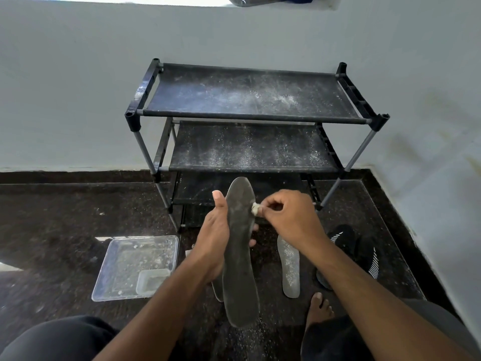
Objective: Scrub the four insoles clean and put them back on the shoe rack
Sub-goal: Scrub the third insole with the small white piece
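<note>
The shoe rack stands against the wall and is the biggest thing here; every place below is given from it. Its shelves are dark fabric, and the top and middle ones carry white powder or grit. No insole lies on any shelf that I can see, so I judge the putting back is not yet begun.

In front of the rack and to its left side, a clear plastic tray lies on the dark floor, with a small clear tub in its near corner. I think it stands there to be in easy reach for the cleaning. In front of the rack to the right side, a black shoe with white stripes lies on the floor.

Directly in front of the rack's lowest shelf, the insole in work is held up above the floor, its toe pointing to the rack. The left hand holds it from behind, thumb on the left edge and fingertips showing at the right edge, probably to give support against the rubbing. The right hand pinches a small pale scrubbing piece and presses it on the right edge of this insole, near the toe part.

A second insole, lighter grey and speckled white, lies flat on the floor just right of the held one. An edge of a third insole shows under the held one. A fourth I cannot find.
</note>
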`<state>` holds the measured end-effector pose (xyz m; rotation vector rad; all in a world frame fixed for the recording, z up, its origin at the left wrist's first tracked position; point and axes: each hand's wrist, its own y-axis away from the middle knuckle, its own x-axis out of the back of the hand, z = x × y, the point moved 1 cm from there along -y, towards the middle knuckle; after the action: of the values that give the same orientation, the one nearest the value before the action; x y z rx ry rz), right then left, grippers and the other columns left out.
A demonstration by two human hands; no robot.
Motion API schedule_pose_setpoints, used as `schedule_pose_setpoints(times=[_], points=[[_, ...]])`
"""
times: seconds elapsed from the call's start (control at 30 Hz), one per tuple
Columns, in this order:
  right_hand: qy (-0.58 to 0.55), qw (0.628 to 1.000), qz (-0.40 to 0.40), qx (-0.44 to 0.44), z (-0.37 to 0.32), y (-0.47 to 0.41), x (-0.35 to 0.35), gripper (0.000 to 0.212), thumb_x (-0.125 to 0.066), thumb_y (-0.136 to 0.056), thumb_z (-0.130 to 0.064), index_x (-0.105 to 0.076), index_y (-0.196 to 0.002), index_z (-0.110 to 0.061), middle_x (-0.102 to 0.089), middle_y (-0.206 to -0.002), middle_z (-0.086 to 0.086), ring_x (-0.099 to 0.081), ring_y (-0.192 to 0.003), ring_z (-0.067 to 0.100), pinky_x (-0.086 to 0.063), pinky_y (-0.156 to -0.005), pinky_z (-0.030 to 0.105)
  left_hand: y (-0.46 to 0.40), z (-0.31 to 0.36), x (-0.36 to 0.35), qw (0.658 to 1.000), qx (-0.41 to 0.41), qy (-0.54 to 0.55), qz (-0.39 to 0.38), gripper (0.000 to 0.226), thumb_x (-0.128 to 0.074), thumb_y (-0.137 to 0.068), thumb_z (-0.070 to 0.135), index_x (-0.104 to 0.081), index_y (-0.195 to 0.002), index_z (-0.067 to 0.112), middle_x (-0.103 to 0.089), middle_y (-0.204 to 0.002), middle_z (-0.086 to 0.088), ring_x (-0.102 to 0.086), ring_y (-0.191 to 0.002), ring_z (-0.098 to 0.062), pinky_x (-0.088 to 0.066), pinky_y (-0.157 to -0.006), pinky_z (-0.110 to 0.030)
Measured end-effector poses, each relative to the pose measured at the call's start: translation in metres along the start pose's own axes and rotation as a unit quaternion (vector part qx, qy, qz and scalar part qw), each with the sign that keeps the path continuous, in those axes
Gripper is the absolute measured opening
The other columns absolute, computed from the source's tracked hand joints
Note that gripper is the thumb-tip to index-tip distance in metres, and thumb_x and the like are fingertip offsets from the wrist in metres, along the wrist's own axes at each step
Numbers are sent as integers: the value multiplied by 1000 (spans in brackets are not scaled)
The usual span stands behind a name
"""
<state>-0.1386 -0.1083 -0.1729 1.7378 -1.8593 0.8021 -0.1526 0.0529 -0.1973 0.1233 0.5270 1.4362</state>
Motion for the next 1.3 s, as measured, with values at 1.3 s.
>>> schedule_pose_setpoints(times=[1.3], points=[[-155,889,-102,-419,170,22,-72,19,-79,-81,-7,-74,-88,10,-69,-75,14,-55,-51,11,-43,-45,20,-108,-142,-34,963,210,-32,167,82,-30,-97,79,-67,-125,12,-72,-116,-15,-68,-111,-33,-52,-105,-53]])
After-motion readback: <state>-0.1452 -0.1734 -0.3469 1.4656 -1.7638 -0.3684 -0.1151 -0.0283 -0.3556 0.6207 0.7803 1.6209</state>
